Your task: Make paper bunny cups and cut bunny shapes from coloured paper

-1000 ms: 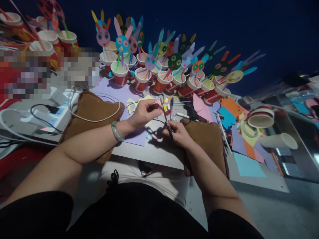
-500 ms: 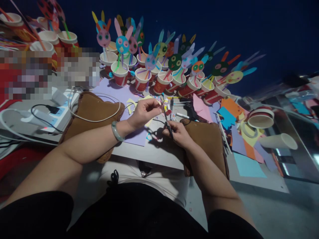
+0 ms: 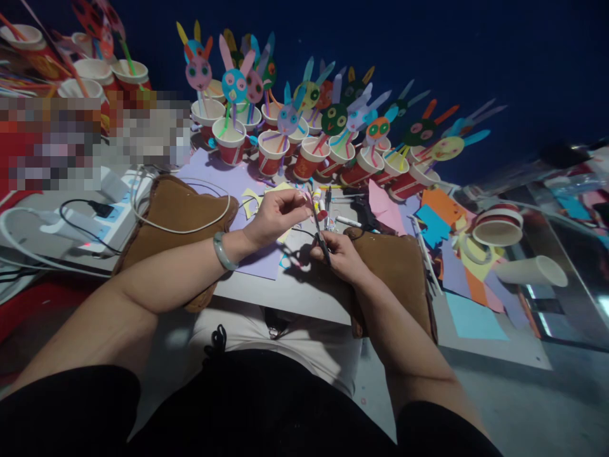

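Observation:
Dark-handled scissors (image 3: pixel 322 244) are held in my right hand (image 3: pixel 340 252), their blades pointing up and away from me. My left hand (image 3: pixel 280 214) is pinched beside the blades, on a small pinkish piece too small to make out well. Beneath my hands lie a purple sheet (image 3: pixel 259 263) and yellow paper scraps (image 3: pixel 251 202). A glue stick or marker with a red part (image 3: pixel 320 203) and a black pen (image 3: pixel 328 200) lie just beyond the blades.
Red paper cups (image 3: pixel 273 162) with rabbit-faced paper figures stand in rows at the back. Brown cushions (image 3: pixel 176 206) flank my hands. A power strip (image 3: pixel 117 219) with cables is at the left. Coloured paper (image 3: pixel 476 315), a tape roll (image 3: pixel 476 249) and a white cup (image 3: pixel 537 271) lie right.

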`<state>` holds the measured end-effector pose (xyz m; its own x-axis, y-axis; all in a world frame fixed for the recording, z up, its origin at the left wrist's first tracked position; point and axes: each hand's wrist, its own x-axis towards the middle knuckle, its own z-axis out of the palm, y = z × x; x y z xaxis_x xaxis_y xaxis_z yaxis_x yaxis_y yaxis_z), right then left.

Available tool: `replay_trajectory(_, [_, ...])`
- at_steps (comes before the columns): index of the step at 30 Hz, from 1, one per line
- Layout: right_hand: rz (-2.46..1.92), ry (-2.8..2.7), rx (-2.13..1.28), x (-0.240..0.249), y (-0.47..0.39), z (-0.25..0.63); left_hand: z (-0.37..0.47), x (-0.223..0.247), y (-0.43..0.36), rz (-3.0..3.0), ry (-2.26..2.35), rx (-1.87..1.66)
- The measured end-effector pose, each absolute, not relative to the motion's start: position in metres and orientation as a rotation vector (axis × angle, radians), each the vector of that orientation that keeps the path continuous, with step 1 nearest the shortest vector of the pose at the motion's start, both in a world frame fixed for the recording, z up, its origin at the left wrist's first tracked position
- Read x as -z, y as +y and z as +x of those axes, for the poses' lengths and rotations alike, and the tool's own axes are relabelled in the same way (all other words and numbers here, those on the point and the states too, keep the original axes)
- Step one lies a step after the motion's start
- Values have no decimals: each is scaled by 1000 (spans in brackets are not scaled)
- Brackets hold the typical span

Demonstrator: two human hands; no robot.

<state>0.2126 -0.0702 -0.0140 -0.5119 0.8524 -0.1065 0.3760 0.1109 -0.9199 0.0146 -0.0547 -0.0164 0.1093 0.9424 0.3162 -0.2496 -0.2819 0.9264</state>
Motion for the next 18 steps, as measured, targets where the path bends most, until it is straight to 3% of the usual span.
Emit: replay_trajectory(18, [-1222, -1954, -1378, 15, -69, 213, 14, 14, -54, 1242, 728, -1407])
